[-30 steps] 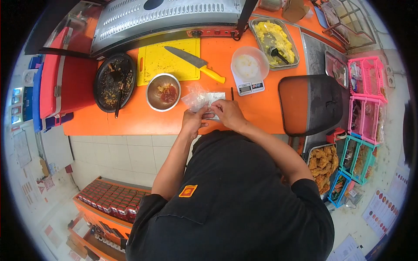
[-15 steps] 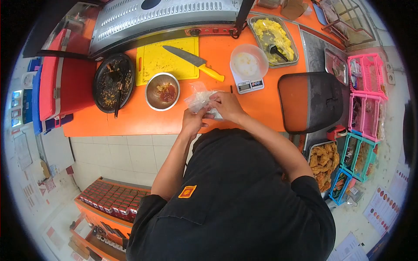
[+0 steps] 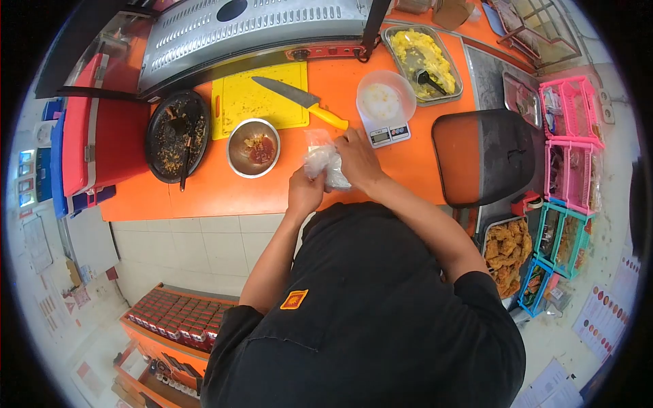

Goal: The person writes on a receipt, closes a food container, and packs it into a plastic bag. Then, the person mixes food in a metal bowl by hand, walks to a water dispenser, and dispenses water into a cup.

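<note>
My left hand [image 3: 305,192] is closed on the lower left side of a clear plastic bag [image 3: 317,158] with whitish contents. My right hand [image 3: 358,160] is at the bag's right side, fingers bent; what its fingertips hold is hidden. Beneath the bag a silvery packet or sheet [image 3: 337,178] shows between the hands. Left of them a metal bowl [image 3: 253,148] holds red sauce and yellowish bits. A knife [image 3: 299,99] with a yellow handle lies partly on the yellow cutting board [image 3: 260,102]. Behind my right hand, a clear bowl [image 3: 386,97] rests on a scale [image 3: 389,134].
A black pan [image 3: 177,136] with a utensil sits left, beside a red cooler [image 3: 119,126]. At the right are a tray of yellow food [image 3: 423,64], a dark-rimmed lid [image 3: 484,158], fried food [image 3: 507,255] and coloured baskets [image 3: 570,173]. A metal appliance [image 3: 252,34] stands behind.
My right hand has moved slightly up and turned, its fingers pointing more away from me. The bag has shifted and now stands more upright between my hands.
</note>
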